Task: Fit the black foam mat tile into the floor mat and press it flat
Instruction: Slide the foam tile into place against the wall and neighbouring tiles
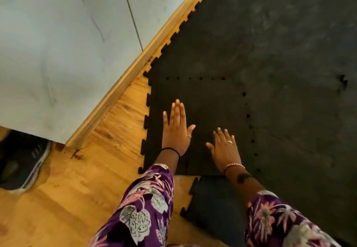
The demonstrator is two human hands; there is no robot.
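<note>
pressing step: both hands, left (176, 130) and right (225, 149), lie open and flat on the black foam tile (202, 99), seated in the floor mat (289, 53) corner. next, press along the seams.

Black tile (202, 99) sits centre frame within the charcoal mat (289, 43). Floor (77, 198), lower left, is honey-orange wood grain. Wall (58, 43), upper left, is pale grey-white. Sleeves (143, 208) are purple with pink-and-white leaf print.

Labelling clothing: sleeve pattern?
Purple floral print, pink and white leaves, on the sleeves; head view.
</note>
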